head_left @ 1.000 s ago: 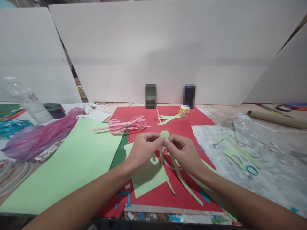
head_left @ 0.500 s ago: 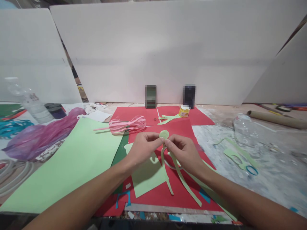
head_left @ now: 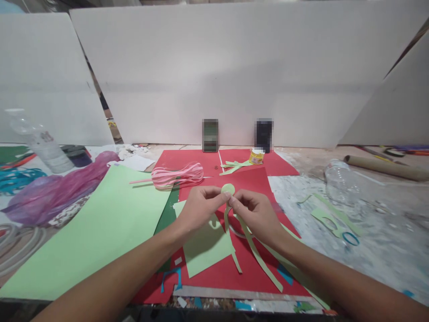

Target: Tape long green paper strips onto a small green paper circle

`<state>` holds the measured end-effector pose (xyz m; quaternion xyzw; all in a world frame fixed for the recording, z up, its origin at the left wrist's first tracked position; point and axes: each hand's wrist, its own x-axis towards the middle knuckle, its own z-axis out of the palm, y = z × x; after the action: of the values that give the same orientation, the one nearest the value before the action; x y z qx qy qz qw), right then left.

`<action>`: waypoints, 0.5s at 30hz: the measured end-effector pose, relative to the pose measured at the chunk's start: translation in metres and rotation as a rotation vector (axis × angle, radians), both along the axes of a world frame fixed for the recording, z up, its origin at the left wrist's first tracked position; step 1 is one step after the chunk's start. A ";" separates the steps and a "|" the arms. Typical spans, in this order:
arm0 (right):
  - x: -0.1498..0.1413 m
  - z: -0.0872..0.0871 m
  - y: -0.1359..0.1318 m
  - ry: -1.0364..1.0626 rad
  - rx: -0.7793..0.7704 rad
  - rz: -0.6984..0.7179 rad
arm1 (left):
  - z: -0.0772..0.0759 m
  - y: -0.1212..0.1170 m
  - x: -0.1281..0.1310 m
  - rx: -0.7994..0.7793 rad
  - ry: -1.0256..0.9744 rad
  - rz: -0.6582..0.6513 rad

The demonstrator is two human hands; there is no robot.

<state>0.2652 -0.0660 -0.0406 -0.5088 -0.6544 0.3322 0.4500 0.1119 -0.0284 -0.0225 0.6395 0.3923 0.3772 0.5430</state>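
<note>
My left hand and my right hand meet over the red paper sheet, both pinching a small light-green paper disc between thumbs and forefingers. Long light-green paper strips hang from the pinch down onto the red sheet. A smaller light-green sheet with a cut-out lies under my left wrist.
A large light-green sheet lies left. Beyond it are a pink strip bundle, purple plastic and a plastic bottle. A small yellow jar stands at the back, a clear bottle and cardboard tube at right. White boards wall the back.
The hands and disc have barely shifted; the hanging strips have swung slightly to the left.
</note>
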 end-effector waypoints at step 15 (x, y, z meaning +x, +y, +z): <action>0.240 -0.016 0.233 -0.425 -0.015 -0.710 | -0.041 0.059 0.000 -0.256 0.038 -0.133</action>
<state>0.5050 0.1670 -0.0567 -0.7634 -0.5142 0.0490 0.3878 0.1121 0.0305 -0.0632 0.5967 0.4041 0.2751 0.6364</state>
